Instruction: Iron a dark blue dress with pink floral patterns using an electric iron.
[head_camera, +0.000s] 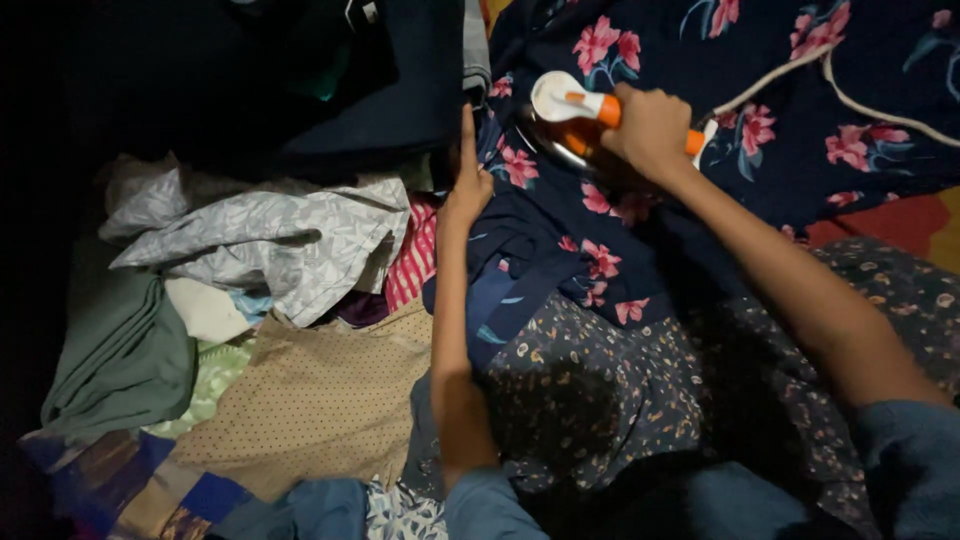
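A white and orange clothes iron (566, 118) rests on a navy cloth with pink flowers (700, 70) spread at the upper right. My right hand (650, 130) grips the iron's orange handle. My left hand (468, 180) lies on the cloth's left edge just beside the iron, forefinger stretched straight up, pressing the fabric flat. The iron's white cord (860, 100) runs off to the right over the cloth.
A heap of clothes fills the left: a grey leaf-print garment (270, 240), a green folded one (120, 350), a tan dotted one (320, 400), a pink striped piece (412, 255). Dark garments (330, 80) lie at the top. A dark small-flowered fabric (640, 390) covers my lap.
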